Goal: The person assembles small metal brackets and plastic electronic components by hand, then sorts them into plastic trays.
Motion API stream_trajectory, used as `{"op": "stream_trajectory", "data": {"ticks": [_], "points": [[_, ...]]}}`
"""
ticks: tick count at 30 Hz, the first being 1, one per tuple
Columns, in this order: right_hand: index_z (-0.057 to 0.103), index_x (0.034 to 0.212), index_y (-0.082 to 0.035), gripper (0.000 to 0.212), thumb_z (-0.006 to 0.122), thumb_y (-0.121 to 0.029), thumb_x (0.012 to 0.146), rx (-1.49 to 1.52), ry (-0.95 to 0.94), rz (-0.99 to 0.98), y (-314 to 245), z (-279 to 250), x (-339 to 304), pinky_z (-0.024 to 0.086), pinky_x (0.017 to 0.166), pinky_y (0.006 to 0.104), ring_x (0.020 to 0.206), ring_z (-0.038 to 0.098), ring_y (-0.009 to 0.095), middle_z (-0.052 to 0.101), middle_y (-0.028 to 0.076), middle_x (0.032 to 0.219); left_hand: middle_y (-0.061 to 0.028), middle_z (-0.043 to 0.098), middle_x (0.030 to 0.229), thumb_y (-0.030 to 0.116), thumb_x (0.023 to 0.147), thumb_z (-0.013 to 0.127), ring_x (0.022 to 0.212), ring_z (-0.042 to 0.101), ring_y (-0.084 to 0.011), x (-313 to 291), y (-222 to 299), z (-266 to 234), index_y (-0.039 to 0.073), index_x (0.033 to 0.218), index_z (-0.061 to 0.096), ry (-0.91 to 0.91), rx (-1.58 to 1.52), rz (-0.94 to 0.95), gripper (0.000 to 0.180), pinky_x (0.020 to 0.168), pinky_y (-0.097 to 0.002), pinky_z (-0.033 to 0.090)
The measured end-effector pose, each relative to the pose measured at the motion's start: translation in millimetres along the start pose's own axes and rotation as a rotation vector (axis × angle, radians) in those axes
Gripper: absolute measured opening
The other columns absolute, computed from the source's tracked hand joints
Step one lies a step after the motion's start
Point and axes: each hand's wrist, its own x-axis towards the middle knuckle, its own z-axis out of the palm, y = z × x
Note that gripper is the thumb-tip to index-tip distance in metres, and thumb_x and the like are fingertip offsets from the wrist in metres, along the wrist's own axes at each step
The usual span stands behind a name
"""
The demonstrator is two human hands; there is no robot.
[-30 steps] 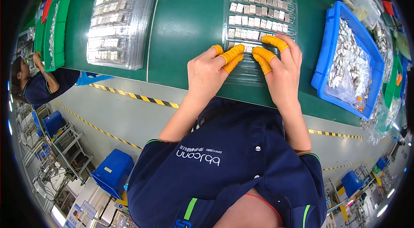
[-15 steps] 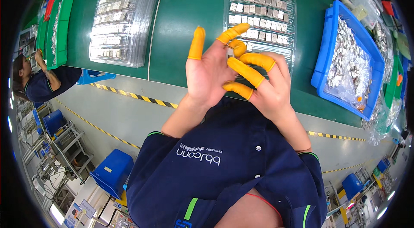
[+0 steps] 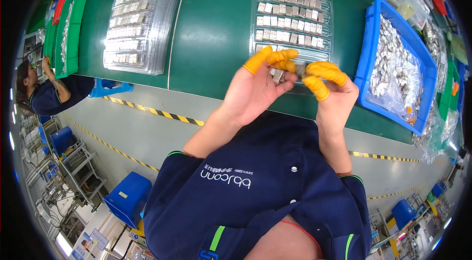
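Note:
Yellow finger cots cover several fingertips of both hands. My left hand (image 3: 246, 95) is palm up with its fingers curled around small silver metal connectors (image 3: 278, 75). The fingertips of my right hand (image 3: 337, 96) pinch another small metal connector (image 3: 300, 68), blurred, right beside the left fingertips. Just beyond both hands lies a clear plastic tray (image 3: 254, 26) with rows of similar silver connectors. The hands hide part of its near end.
A blue bin (image 3: 363, 75) of loose metal parts stands at the right. Stacked clear trays (image 3: 160, 29) of connectors lie at the left on the green table (image 3: 211, 24). A co-worker (image 3: 61, 95) is beside a green bin (image 3: 73, 33) at far left.
My right hand has moved right and turned its fingers toward the left hand. My left fingers have curled in, and the connectors in that hand now show more plainly.

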Motion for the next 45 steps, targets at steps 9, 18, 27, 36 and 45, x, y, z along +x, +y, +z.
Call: {"op": "stream_trajectory", "data": {"ticks": [9,18,27,36,45], "points": [[0.066,0.089,0.001,0.022,0.073,0.003,0.067,0.206,-0.008,0.224,7.4,0.6,-4.4,0.046,0.078,0.027,0.083,0.058,0.015,0.064,0.008,0.088,0.0021,0.054,0.077,0.014,0.09,0.054,0.062,0.043,-0.0023,-4.1,-12.1,-15.2,0.004,0.103,0.053,-0.122,0.511,0.273,0.017,0.053,-0.016,0.033],[0.067,0.083,-0.007,0.018,0.073,-0.005,0.067,-0.385,0.077,-0.28,4.1,0.6,7.0,0.04,0.079,0.0298,0.09,0.052,0.02,0.059,0.004,0.094,0.0035,0.054,0.077,0.018,0.091,0.054,0.062,0.042,-0.0013,-2.6,-4.8,-33.0,0.003,0.099,0.054,-0.068,0.715,0.434,0.017,0.055,-0.0161,0.034],[0.064,0.085,-0.008,0.021,0.071,-0.01,0.066,-0.762,-0.105,-0.477,14.9,5.6,6.4,0.035,0.087,0.0386,0.101,0.049,0.026,0.058,0.005,0.102,0.0026,0.05,0.073,0.021,0.093,0.049,0.057,0.036,-0.0014,-2.4,-7.1,-32.3,0.003,0.095,0.055,-0.103,0.602,0.327,0.02,0.049,-0.017,0.027],[0.064,0.083,-0.006,0.02,0.071,-0.009,0.064,-1.114,-0.08,-0.552,33.5,-5.9,22.0,0.036,0.089,0.0412,0.107,0.048,0.027,0.057,0.006,0.107,-0.0062,0.051,0.078,0.039,0.095,0.033,0.059,0.038,-0.0109,2.9,18.8,-45.9,0.001,0.096,0.056,-0.149,0.137,0.185,0.044,0.052,-0.0223,0.03],[0.068,0.084,-0.009,0.027,0.074,-0.015,0.058,-0.861,-0.064,-0.624,7.2,3.6,12.5,0.039,0.082,0.038,0.096,0.053,0.025,0.061,0.004,0.094,-0.0165,0.051,0.115,0.046,0.094,0.029,0.103,0.051,-0.027,-2.0,14.3,-25.7,-0.004,0.123,0.042,-0.121,-0.06,0.139,0.06,0.091,-0.0331,0.042]]}}
